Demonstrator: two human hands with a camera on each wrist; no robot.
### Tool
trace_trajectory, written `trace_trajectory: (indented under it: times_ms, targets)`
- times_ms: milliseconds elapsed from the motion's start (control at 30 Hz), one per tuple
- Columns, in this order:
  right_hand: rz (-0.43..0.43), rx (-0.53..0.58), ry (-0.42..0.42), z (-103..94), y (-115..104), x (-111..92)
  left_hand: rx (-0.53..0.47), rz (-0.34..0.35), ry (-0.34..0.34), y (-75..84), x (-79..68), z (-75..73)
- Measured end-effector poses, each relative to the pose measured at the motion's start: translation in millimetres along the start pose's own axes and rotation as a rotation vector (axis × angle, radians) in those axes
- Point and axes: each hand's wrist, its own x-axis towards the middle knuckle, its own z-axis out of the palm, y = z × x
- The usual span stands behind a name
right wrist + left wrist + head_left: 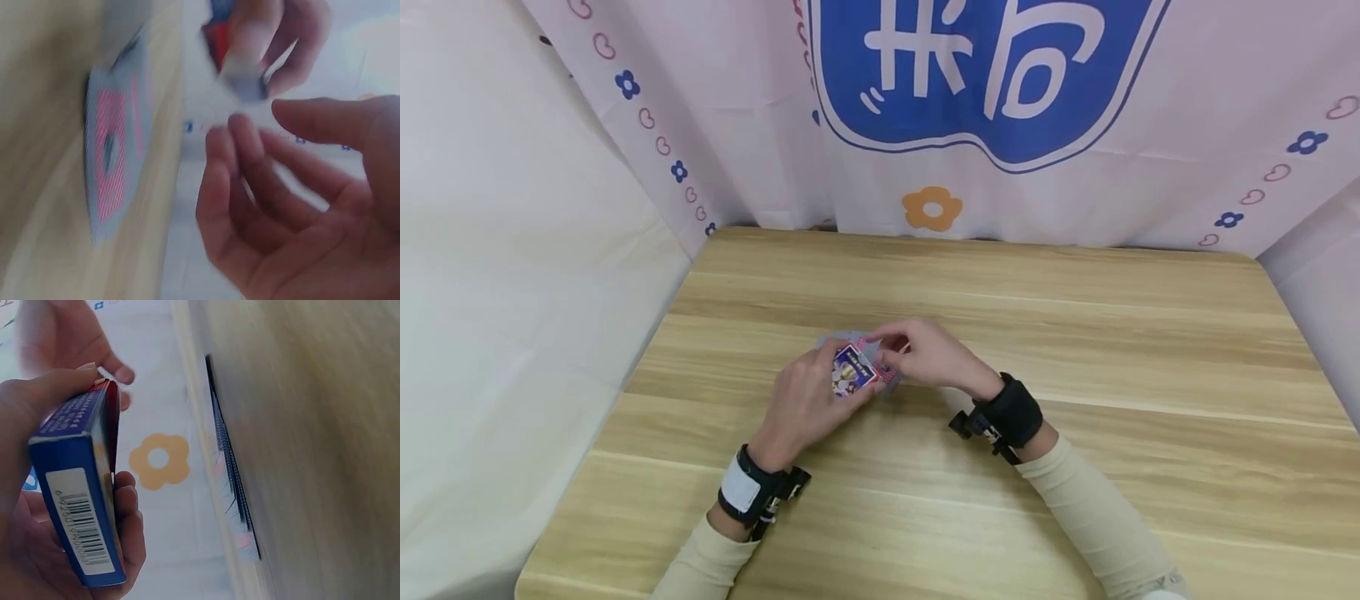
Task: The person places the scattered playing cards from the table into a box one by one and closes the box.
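Observation:
My left hand (805, 396) grips a small blue printed card box (853, 372), fingers on one side and thumb on the other. A white barcode label (79, 519) shows on one end of the box in the left wrist view. At its other end is a red edge; a pale flap there is blurred in the right wrist view. Close to that end hovers my right hand (928, 354), fingers loosely bent, with a gap between thumb and fingertips and nothing held. Below lie thin grey cards with a pink pattern (112, 156), overlapping flat on the table.
The wood-grain table (1075, 333) extends around both hands. A white cloth (760, 167) with a blue emblem and an orange flower hangs behind its far edge. Pale fabric (512, 292) stands along the left side.

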Motion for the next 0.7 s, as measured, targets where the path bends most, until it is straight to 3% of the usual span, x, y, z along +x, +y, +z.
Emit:
trace_trajectory:
  times_ms: [67,200,367,500,700]
  targets:
    - [0.049,-0.065,0.039,-1.6,5.4,1.5,0.003,-0.010,-0.004,0.7,0.8,-0.8]
    - [0.125,-0.323,0.071,3.2,15.4,3.3,0.012,-0.026,-0.013,1.1,1.4,-1.3]
    - [0.162,-0.577,0.097,14.7,22.3,0.9,0.018,-0.030,-0.008,0.1,1.3,-1.0]
    - [0.171,-0.590,0.118,17.9,25.2,1.1,0.018,-0.028,-0.005,-0.5,0.9,-1.4]
    - [0.237,-0.493,0.071,13.6,27.7,3.7,0.020,-0.030,-0.010,-1.4,-0.1,-1.9]
